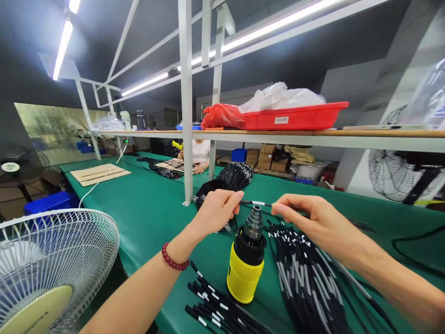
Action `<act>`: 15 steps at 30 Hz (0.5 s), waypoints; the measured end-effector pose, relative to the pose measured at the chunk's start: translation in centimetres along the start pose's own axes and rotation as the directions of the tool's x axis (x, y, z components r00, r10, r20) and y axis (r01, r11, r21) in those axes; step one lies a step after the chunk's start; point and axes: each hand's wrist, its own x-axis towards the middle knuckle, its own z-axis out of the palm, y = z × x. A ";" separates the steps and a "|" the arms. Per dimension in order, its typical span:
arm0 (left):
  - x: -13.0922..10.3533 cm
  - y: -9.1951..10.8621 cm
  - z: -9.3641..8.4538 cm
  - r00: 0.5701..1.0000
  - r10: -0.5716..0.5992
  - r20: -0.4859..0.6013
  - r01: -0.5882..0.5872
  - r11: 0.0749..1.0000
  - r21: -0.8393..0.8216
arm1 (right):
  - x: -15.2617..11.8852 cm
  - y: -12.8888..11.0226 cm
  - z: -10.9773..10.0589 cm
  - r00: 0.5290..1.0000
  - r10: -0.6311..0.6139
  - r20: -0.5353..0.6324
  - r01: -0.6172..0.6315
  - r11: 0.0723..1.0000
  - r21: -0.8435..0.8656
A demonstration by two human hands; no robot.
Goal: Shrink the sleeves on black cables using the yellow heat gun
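Note:
A thin black cable [247, 202] with a white label is stretched between my two hands. My left hand [220, 208], with a red bead bracelet on its wrist, pinches one end. The other end is pinched by my right hand [304, 213]. Just below the cable stands a yellow and black heat gun [245, 266], its metal nozzle pointing up. A large bundle of black cables [306, 273] with white labels and grey sleeves lies under my right forearm. More labelled black cables [215, 301] lie left of the heat gun.
A white-caged fan [59, 264] stands at the left. A metal post [186, 102] rises beyond my left hand, near a coiled black cable heap [234, 176]. Above the green table [153, 222], a shelf [313, 139] holds a red tray [295, 117]. A person [200, 155] sits across.

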 end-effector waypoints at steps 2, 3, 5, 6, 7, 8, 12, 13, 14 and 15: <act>0.0 0.1 0.0 1.000 0.008 -0.017 -0.008 1.000 -0.023 | 0.1 0.2 0.0 1.000 0.007 0.014 -0.007 1.000 -0.019; 0.0 0.1 0.0 1.000 0.010 -0.029 -0.011 0.999 -0.033 | 0.2 0.3 0.0 1.000 0.011 0.023 -0.010 1.000 -0.024; 0.1 0.2 0.0 0.999 0.009 -0.050 -0.011 0.999 -0.039 | 0.3 0.5 0.0 0.999 0.014 0.039 -0.013 1.000 -0.016; 0.1 0.2 0.0 0.998 0.008 -0.057 -0.011 0.999 -0.036 | 0.4 0.6 0.0 0.999 0.014 0.038 -0.014 1.000 -0.006; 0.1 0.2 0.1 0.998 0.009 -0.064 -0.011 0.999 -0.031 | 0.4 0.6 0.0 0.999 0.015 0.029 -0.015 1.000 0.003; 0.1 0.2 0.1 0.997 0.015 -0.072 -0.017 0.999 -0.028 | 0.4 0.6 0.0 1.000 0.017 0.013 -0.017 1.000 0.011; 0.2 0.0 0.4 0.995 0.052 -0.084 -0.055 0.998 -0.024 | 0.4 0.4 0.2 0.999 0.018 -0.035 -0.016 0.999 0.036; 0.2 0.0 0.4 0.995 0.057 -0.079 -0.059 0.998 -0.024 | 0.4 0.4 0.3 0.999 0.012 -0.040 -0.010 0.999 0.041; 0.2 0.0 0.4 0.995 0.061 -0.075 -0.063 0.998 -0.022 | 0.3 0.4 0.3 0.999 0.005 -0.043 -0.003 0.999 0.038; 0.2 0.0 0.4 0.995 0.065 -0.072 -0.066 0.998 -0.018 | 0.3 0.4 0.3 0.999 0.000 -0.043 0.001 1.000 0.027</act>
